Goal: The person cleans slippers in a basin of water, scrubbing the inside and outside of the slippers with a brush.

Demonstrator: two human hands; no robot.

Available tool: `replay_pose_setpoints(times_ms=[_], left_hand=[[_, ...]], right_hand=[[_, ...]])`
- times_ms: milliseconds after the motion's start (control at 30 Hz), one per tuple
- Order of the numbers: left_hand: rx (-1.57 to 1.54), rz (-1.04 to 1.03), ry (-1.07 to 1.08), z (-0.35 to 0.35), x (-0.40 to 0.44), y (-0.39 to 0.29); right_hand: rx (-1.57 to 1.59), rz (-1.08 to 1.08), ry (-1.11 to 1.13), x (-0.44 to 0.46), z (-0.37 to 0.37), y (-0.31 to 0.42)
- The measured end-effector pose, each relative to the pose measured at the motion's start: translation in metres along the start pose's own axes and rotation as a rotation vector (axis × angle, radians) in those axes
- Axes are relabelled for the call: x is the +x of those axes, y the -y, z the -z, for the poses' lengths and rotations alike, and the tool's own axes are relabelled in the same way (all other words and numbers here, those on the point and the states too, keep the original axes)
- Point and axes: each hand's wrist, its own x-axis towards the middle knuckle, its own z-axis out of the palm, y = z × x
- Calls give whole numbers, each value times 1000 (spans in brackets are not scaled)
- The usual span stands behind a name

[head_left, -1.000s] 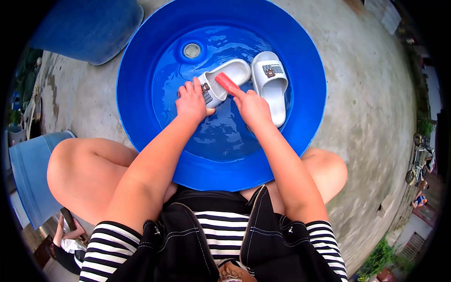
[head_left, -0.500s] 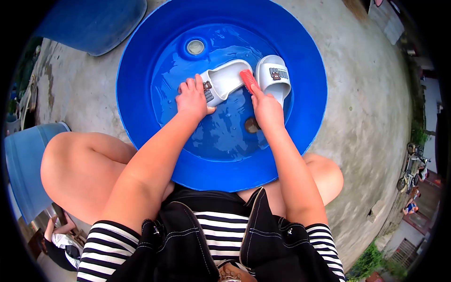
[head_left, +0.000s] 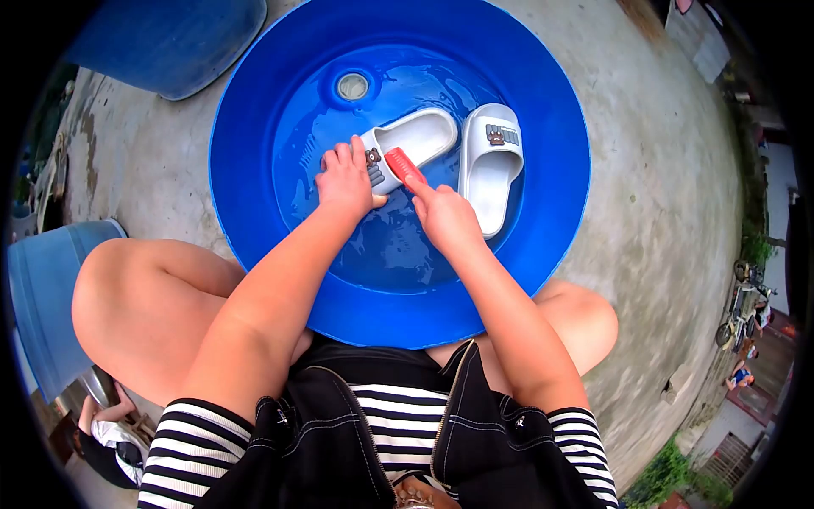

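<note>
A white slide slipper point(head_left: 415, 136) with a brown bear on its strap lies tilted in a round blue tub point(head_left: 254, 153) of shallow water. Over its strap end, my left hand point(head_left: 346, 176) is wrapped, thumb along the near side. My right hand point(head_left: 445, 216) holds a red scrubbing brush point(head_left: 404, 168), its head against the slipper's side near the strap. The bristles are hidden. To the right, a second white slide slipper point(head_left: 492, 165) with a bear on it lies sole down in the water, with no hand on it.
The tub stands between my knees on a concrete floor point(head_left: 653, 212). A round drain fitting point(head_left: 352, 86) sits in its bottom. Other blue containers point(head_left: 55, 297) stand at the left. A person point(head_left: 114, 437) is at the lower left, and a motorcycle point(head_left: 739, 305) stands far right.
My right hand has drawn the brush left and towards me, from the slipper's far end to beside its strap. The second slipper has shifted slightly. My left hand keeps its place.
</note>
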Motion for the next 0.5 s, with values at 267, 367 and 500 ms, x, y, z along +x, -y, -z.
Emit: replay_pose_setpoints(times_ms=[267,367,500], left_hand=[[-18,14,8,4,-1,-1],[-21,0,-16,0,-1,-1],[-49,22,27,7,-2,-2]], right_hand=[[-38,-122,-142,15,-7,-16],[-45,18,31,9,2,4],[-92,-139,-159,29,15,-24]])
